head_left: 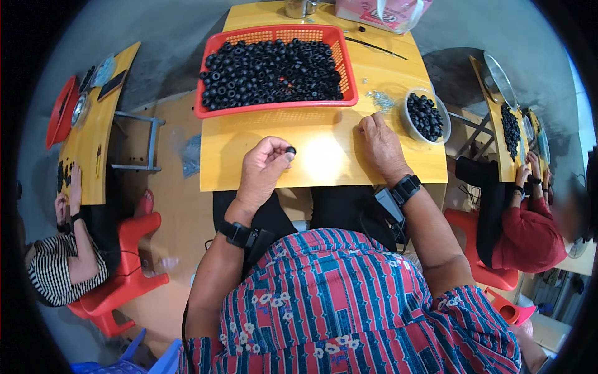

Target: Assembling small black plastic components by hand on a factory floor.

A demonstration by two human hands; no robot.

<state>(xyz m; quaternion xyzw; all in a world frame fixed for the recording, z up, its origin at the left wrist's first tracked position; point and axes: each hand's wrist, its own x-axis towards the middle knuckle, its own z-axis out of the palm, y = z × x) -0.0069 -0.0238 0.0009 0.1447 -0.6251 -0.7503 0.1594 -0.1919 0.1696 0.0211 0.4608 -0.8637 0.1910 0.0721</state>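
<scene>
My left hand [263,169] is raised over the yellow table [324,156] and pinches a small black ring [291,150] between thumb and fingers. My right hand [381,144] rests flat on the table, fingertips near a small pile of tiny silvery parts [380,100]; whether it holds one I cannot tell. A red basket [218,111] full of black rings stands at the far side of the table. A clear bowl [410,121] with several black rings sits right of my right hand.
A metal cup [300,7] and a pink bag [380,12] stand at the table's far edge, with a thin black stick [375,47] near them. Other people work at yellow tables on the left [93,143] and right [498,118], seated on red stools [128,274].
</scene>
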